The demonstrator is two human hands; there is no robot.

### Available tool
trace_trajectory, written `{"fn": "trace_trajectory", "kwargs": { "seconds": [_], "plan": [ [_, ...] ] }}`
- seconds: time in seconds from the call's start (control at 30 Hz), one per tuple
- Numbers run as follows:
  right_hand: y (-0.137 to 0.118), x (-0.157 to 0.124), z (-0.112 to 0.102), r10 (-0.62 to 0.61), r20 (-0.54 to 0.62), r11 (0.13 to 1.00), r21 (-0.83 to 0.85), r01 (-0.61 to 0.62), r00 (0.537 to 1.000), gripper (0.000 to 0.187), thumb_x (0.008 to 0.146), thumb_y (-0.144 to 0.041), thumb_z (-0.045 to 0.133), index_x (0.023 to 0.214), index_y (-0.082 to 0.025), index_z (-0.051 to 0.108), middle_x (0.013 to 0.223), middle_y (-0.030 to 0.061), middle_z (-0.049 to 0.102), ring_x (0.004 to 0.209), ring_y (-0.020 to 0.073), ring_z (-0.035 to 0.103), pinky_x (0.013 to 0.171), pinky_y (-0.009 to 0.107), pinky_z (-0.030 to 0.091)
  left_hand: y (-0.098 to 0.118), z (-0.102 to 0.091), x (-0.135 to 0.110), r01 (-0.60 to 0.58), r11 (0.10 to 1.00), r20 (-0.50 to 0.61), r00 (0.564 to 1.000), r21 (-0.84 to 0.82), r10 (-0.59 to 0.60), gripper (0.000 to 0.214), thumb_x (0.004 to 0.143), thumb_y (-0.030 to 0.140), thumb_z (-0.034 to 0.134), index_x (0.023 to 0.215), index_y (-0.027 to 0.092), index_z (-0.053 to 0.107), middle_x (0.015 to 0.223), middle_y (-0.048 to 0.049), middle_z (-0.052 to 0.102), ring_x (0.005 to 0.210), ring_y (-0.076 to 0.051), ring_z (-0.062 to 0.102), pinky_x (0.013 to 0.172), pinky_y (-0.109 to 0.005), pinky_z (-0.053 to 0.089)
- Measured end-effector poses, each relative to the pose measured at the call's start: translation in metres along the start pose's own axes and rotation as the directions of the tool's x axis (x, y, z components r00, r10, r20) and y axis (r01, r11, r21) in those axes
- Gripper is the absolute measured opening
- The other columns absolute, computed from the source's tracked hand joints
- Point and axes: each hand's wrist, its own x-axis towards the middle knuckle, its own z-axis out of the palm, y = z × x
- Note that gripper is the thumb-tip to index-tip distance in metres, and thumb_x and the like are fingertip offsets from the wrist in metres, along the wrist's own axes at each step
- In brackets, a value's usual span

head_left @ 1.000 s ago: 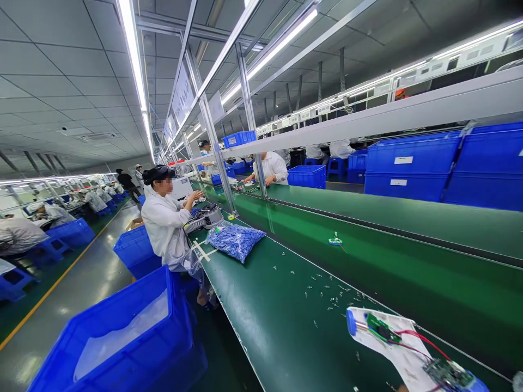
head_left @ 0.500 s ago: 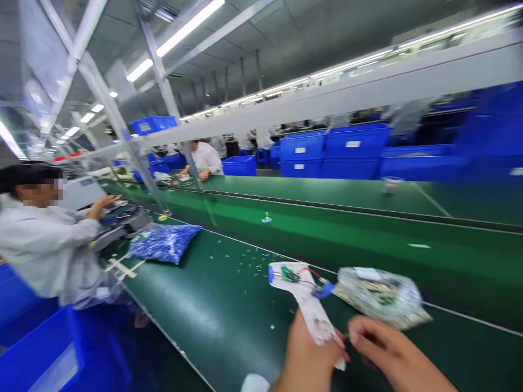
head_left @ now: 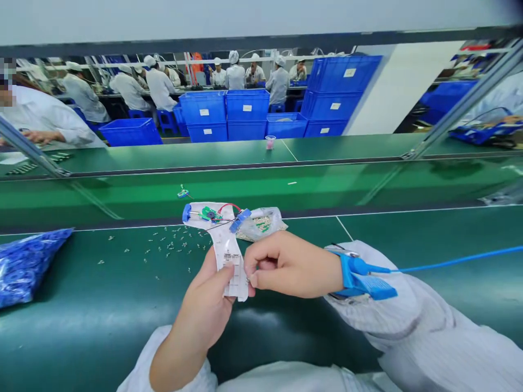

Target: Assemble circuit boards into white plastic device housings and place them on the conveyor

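Observation:
A white pistol-shaped plastic housing (head_left: 223,239) is gripped by its handle in my left hand (head_left: 208,302), the thumb lying over the slotted lower part. Its upper end carries a small green circuit board (head_left: 210,214), red and black wires and blue parts (head_left: 240,220). My right hand (head_left: 281,264) is closed in a pinch at the handle's right edge. Something tiny and metallic shows at those fingertips, too small to name. Several small metal pieces (head_left: 175,239) lie scattered on the green work surface (head_left: 102,337) to the left.
Behind the housing sits a clear bag of small parts (head_left: 265,223). A bag of blue pieces (head_left: 28,267) lies at left. A blue cord (head_left: 449,261) runs right from my wrist strap. A small wired part (head_left: 183,191) and a cup (head_left: 270,142) stand farther back. Co-workers sit beyond blue bins (head_left: 247,109).
My view has swung right and now faces the line squarely. The housing stays in my left hand; my right hand has come up against the handle's edge.

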Motion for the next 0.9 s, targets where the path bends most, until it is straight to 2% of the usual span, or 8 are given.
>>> {"fn": "trace_trajectory", "kwargs": {
  "seconds": [0.1,0.17,0.27,0.47,0.57,0.7,0.9],
  "plan": [
    [-0.005,-0.001,-0.006,0.008,-0.028,1.0,-0.004,-0.008,1.0,0.01,0.074,-0.012,0.054,0.066,-0.012,0.06,0.043,-0.0081,0.038,0.041,0.0037,0.03,0.039,0.015,0.024,0.003,0.004,-0.006,0.013,1.0,0.079,0.997,0.015,-0.015,0.061,0.072,0.03,0.066,0.125,0.017,0.04,0.08,-0.003,0.064,0.056,-0.014,0.057,0.056,-0.027,0.045],
    [-0.007,0.0,-0.009,0.014,-0.065,0.999,-0.038,-0.016,0.998,0.008,0.073,-0.012,0.055,0.067,-0.012,0.061,0.043,-0.0086,0.035,0.042,0.0035,0.029,0.039,0.015,0.024,0.005,0.007,-0.011,0.017,0.998,0.106,0.994,0.054,-0.022,0.056,0.073,0.025,0.064,0.124,0.019,0.041,0.081,-0.0024,0.062,0.058,-0.013,0.057,0.057,-0.025,0.043],
    [-0.008,0.002,-0.013,0.018,-0.082,0.997,-0.072,-0.024,0.996,0.008,0.073,-0.014,0.057,0.067,-0.012,0.062,0.044,-0.0085,0.034,0.043,0.0034,0.029,0.039,0.015,0.024,0.01,0.014,-0.018,0.03,0.991,0.089,0.995,0.134,-0.042,0.056,0.071,0.017,0.061,0.123,0.022,0.042,0.079,0.0002,0.058,0.06,-0.012,0.055,0.057,-0.024,0.039],
    [-0.01,0.0,-0.017,0.034,-0.087,0.993,-0.109,-0.043,0.996,0.009,0.073,-0.016,0.059,0.067,-0.012,0.064,0.044,-0.0083,0.035,0.043,0.0032,0.03,0.039,0.014,0.025,0.014,0.02,-0.024,0.011,0.955,0.105,0.993,0.298,-0.044,0.06,0.074,0.016,0.053,0.129,0.028,0.032,0.083,0.0004,0.056,0.062,-0.013,0.057,0.059,-0.026,0.039],
    [-0.011,0.0,-0.018,0.057,-0.078,0.989,-0.135,-0.067,0.995,0.009,0.073,-0.016,0.059,0.066,-0.013,0.064,0.043,-0.0083,0.035,0.043,0.0034,0.031,0.039,0.015,0.025,0.014,0.019,-0.024,-0.006,0.943,0.105,0.994,0.332,-0.031,0.06,0.075,0.016,0.053,0.13,0.027,0.034,0.083,-0.0004,0.056,0.063,-0.014,0.057,0.059,-0.027,0.04],
    [-0.013,0.0,-0.02,0.081,-0.093,0.98,-0.176,-0.096,0.992,0.008,0.072,-0.016,0.06,0.067,-0.014,0.066,0.043,-0.0083,0.036,0.042,0.0034,0.032,0.039,0.014,0.026,0.012,0.018,-0.023,-0.023,0.942,0.092,0.996,0.334,-0.008,0.061,0.073,0.013,0.055,0.13,0.025,0.038,0.084,-0.0026,0.059,0.062,-0.015,0.056,0.059,-0.027,0.041],
    [-0.014,0.001,-0.019,0.099,-0.126,0.981,-0.156,-0.118,0.987,0.01,0.072,-0.012,0.059,0.066,-0.014,0.067,0.042,-0.0082,0.037,0.041,0.0034,0.033,0.039,0.015,0.026,0.008,0.018,-0.021,-0.037,0.974,0.088,0.996,0.225,0.017,0.062,0.07,0.01,0.058,0.129,0.025,0.045,0.084,-0.0031,0.06,0.06,-0.015,0.056,0.057,-0.026,0.041]
  ]
}}
